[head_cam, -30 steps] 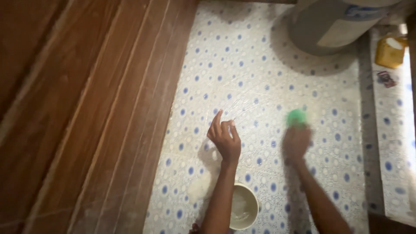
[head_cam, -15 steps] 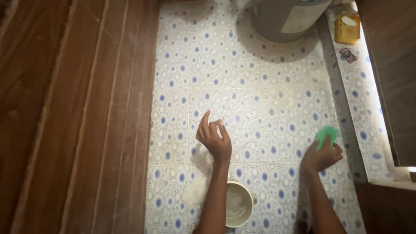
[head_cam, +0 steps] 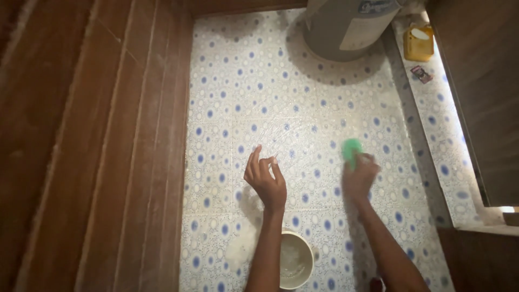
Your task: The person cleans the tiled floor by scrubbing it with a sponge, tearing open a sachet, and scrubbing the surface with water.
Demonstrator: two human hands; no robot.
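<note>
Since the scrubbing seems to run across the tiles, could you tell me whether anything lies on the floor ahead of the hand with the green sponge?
Nothing visible does: the right hand presses the green sponge on bare tiled floor. The grey drum stands well beyond it.

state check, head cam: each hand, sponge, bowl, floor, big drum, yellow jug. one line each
Left hand: empty, fingers loosely curled, propped at the floor.
Right hand: closed on the green sponge, blurred.
Green sponge: held, pressed to the tiles.
White bowl: upright on the floor, sudsy liquid inside.
Tiled floor: wet sheen, foam patch by the bowl.
Grey drum: standing upright; top out of view.
Yellow jug: on the ledge; whether capped is unclear.
</note>
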